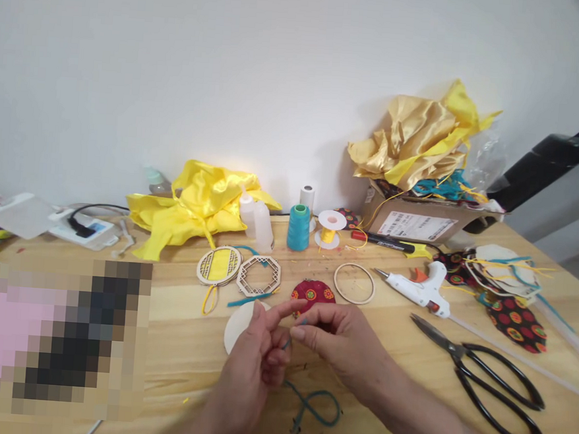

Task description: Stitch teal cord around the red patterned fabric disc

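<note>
**Head view: teal cord pinched between both hands at mid-bench**

Head view detail, near to far:

- A teal cord (pixel 313 407) is held by both hands above the wooden table (pixel 185 362). Its upper end is seen between the fingertips; the rest drops and lies looped on the table just below the wrists.
- The left hand (pixel 254 360) is closed on the cord, index finger extended up and to the right, the other fingers curled around the strand.
- The right hand (pixel 335 342) is pinched shut on the cord's end — thumb and forefinger pressed together, touching the left hand's fingertips.
- A plain wooden disc (pixel 237 322) is partly hidden behind the left hand. A red patterned fabric round (pixel 314 291) lies just beyond the fingertips.
- Further back: a round lattice frame (pixel 219 265) backed in yellow, an octagonal lattice frame (pixel 259 276) touching it, and a bare wooden ring (pixel 354 283) to the right of the fabric round.
- At right, a white glue gun (pixel 418 289) and black scissors (pixel 486 383) are laid apart from the hands.
- Along the wall: yellow satin cloth (pixel 198 207), a teal thread cone (pixel 298 227), a yellow ribbon spool (pixel 330 230), and a cardboard box (pixel 418 219) stuffed with gold fabric.
- Lower left is blurred — contents cannot be told.
</note>
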A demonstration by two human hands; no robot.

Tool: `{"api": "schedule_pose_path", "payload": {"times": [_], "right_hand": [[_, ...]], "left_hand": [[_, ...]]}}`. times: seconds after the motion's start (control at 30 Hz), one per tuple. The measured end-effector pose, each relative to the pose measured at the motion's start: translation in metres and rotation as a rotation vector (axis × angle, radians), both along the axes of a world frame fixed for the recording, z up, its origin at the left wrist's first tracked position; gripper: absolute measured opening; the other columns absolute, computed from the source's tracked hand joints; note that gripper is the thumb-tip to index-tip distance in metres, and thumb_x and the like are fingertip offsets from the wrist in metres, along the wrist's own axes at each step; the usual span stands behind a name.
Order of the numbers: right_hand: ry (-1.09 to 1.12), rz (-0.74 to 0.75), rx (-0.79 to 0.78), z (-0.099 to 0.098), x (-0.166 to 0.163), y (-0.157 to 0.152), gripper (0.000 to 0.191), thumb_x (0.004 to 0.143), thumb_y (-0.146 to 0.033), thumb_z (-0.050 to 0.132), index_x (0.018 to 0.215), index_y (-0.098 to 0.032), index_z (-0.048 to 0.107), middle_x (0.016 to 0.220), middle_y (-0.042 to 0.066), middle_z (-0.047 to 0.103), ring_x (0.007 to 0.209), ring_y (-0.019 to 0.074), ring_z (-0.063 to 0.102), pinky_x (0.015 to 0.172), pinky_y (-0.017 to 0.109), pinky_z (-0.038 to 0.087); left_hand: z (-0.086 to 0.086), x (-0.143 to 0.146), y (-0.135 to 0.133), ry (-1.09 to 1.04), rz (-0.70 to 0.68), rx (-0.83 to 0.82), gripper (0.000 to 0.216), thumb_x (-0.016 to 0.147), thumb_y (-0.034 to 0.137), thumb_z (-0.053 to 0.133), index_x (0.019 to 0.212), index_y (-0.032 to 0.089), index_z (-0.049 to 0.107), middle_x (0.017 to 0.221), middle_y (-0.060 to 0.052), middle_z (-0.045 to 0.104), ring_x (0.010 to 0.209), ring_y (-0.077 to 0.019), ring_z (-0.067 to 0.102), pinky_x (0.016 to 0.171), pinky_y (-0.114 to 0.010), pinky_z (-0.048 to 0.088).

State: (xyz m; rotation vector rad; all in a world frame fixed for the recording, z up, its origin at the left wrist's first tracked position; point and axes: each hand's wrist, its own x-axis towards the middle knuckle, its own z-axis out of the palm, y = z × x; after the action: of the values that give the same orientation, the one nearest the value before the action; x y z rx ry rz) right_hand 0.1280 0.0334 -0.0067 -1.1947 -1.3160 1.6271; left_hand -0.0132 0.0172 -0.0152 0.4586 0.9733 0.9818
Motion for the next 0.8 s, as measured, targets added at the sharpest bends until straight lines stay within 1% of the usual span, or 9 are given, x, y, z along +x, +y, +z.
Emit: {"api": "schedule_pose_path", "payload": {"times": [0.07,0.17,0.23,0.37,0.53,0.63,0.7,0.73,0.8], "right_hand": [[-0.093,-0.048,0.085,0.0,0.001,0.001,0.011,0.076,-0.022,0.063,0.066,-0.018,0.068,0.065,-0.003,0.064,0.064,0.0106,0.056,0.063,0.023,0.042],[-0.209,-0.084,0.191,-0.001,0.005,0.001,0.012,0.077,-0.021,0.062,0.066,-0.018,0.065,0.064,-0.003,0.062,0.063,0.0105,0.053,0.061,0.022,0.04],[-0.263,-0.085,0.256,-0.002,0.008,0.0,0.014,0.078,-0.019,0.061,0.065,-0.018,0.063,0.064,-0.003,0.06,0.064,0.0106,0.052,0.061,0.022,0.04],[-0.362,-0.085,0.351,-0.002,0.01,-0.002,0.017,0.079,-0.015,0.061,0.063,-0.017,0.059,0.064,-0.003,0.058,0.064,0.0103,0.051,0.061,0.022,0.039],[-0.415,-0.034,0.383,0.002,0.011,0.001,0.017,0.08,-0.01,0.058,0.065,-0.018,0.059,0.067,-0.003,0.06,0.066,0.0102,0.053,0.062,0.021,0.041],[-0.511,-0.074,0.447,0.005,0.018,0.012,0.016,0.082,-0.011,0.057,0.068,-0.018,0.062,0.07,-0.002,0.061,0.067,0.0108,0.054,0.064,0.022,0.041],[-0.75,-0.099,0.517,0.008,0.024,0.022,0.015,0.084,-0.013,0.055,0.073,-0.017,0.064,0.076,0.001,0.062,0.073,0.0132,0.055,0.068,0.024,0.042],[-0.89,-0.08,0.545,0.009,0.026,0.026,0.015,0.085,-0.013,0.055,0.075,-0.017,0.065,0.078,0.002,0.063,0.077,0.015,0.056,0.071,0.026,0.042],[-1.099,0.019,0.569,0.009,0.028,0.032,0.016,0.085,-0.013,0.055,0.075,-0.016,0.068,0.08,0.005,0.064,0.084,0.0188,0.056,0.075,0.028,0.041]], "left_hand": [[-0.003,0.0,-0.001,0.024,-0.019,-0.013,0.053,0.076,0.061,0.054,0.102,0.017,0.068,0.06,0.006,0.033,0.05,-0.0066,0.024,0.044,-0.017,0.018],[-0.006,-0.001,-0.002,0.125,-0.062,0.002,0.036,0.079,0.048,0.059,0.095,0.017,0.067,0.059,0.006,0.036,0.05,-0.0068,0.027,0.044,-0.017,0.019],[-0.007,-0.001,-0.002,0.19,-0.104,0.049,0.028,0.08,0.042,0.06,0.089,0.016,0.066,0.057,0.007,0.038,0.049,-0.0068,0.028,0.044,-0.018,0.019],[-0.006,0.001,-0.003,0.276,-0.168,0.183,0.025,0.079,0.041,0.062,0.082,0.016,0.064,0.053,0.007,0.039,0.046,-0.0067,0.027,0.042,-0.02,0.019],[-0.001,0.002,-0.003,0.371,-0.215,0.225,0.026,0.076,0.041,0.064,0.071,0.016,0.063,0.05,0.007,0.038,0.044,-0.0067,0.028,0.042,-0.021,0.019],[-0.003,0.002,-0.003,0.36,-0.14,0.205,0.027,0.075,0.04,0.066,0.065,0.016,0.061,0.048,0.008,0.038,0.043,-0.0056,0.027,0.041,-0.02,0.018],[-0.005,0.001,-0.002,0.315,-0.055,0.171,0.024,0.074,0.038,0.067,0.066,0.016,0.062,0.049,0.008,0.04,0.041,-0.0045,0.026,0.039,-0.019,0.016],[-0.007,0.0,-0.002,0.292,-0.017,0.16,0.023,0.073,0.037,0.068,0.068,0.016,0.063,0.049,0.008,0.041,0.04,-0.0041,0.026,0.039,-0.018,0.016],[-0.009,-0.001,-0.001,0.26,0.047,0.144,0.021,0.072,0.036,0.069,0.069,0.015,0.065,0.05,0.007,0.043,0.04,-0.0037,0.028,0.039,-0.017,0.018]]}}
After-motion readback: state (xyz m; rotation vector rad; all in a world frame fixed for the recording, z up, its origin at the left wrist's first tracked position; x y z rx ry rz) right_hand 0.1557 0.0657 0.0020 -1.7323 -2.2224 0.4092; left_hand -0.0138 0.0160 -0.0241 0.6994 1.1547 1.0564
